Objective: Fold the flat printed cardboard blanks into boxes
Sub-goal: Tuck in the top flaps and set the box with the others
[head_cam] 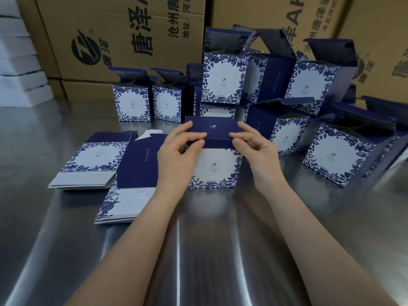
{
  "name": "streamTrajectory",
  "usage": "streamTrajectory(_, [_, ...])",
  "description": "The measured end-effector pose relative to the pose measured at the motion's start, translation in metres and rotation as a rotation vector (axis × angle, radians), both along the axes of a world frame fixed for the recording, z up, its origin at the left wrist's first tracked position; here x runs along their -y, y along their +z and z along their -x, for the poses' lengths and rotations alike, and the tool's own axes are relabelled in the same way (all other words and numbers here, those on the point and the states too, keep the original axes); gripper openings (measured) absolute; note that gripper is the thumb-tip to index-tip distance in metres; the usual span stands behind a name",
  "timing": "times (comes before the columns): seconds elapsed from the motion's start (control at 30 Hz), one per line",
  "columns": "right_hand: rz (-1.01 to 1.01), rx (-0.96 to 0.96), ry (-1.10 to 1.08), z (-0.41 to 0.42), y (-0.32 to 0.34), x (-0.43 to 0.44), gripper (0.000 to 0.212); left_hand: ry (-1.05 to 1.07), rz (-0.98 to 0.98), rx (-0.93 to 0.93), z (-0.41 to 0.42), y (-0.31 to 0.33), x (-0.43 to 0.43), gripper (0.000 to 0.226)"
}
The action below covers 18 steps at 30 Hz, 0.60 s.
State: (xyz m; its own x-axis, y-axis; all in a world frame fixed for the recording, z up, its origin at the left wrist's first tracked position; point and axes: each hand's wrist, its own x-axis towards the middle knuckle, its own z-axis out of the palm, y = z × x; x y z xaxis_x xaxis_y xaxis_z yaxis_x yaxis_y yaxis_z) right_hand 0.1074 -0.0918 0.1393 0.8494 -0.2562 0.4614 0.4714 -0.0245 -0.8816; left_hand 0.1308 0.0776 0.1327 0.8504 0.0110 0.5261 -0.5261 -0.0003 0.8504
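Note:
A blue-and-white floral box (217,166) stands upright on the steel table in front of me, its dark blue lid flap (213,129) folded down on top. My left hand (178,151) pinches the flap's front left edge, thumb under, fingers on top. My right hand (256,149) pinches the front right edge the same way. Two stacks of flat printed blanks lie to the left: one stack (92,164) further left, another stack (130,180) partly under my left forearm.
Several folded boxes with open lids stand and lie behind and to the right, for example one box (132,102) and another box (340,155). Large brown shipping cartons (114,40) form a wall at the back. White stacked items (19,69) sit far left. The steel table (198,250) reaches toward me.

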Motion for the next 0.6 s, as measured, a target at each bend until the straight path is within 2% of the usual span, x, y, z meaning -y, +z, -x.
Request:
streamTrajectory(0.17, [0.0,-0.043,0.065,0.0003,-0.0012,0.005,0.033,-0.047,-0.005,0.008,0.0008,0.0026,-0.0033,0.028])
streamTrajectory(0.37, [0.052,0.001,-0.018,0.0004,0.0005,0.0018,0.035,0.002,-0.01,0.006,0.0014,0.0045,0.0005,0.031])
streamTrajectory(0.6, [0.06,-0.013,-0.034,0.0002,0.0002,-0.0004,0.024,0.041,-0.034,0.007,0.0026,0.0027,0.0049,0.014])
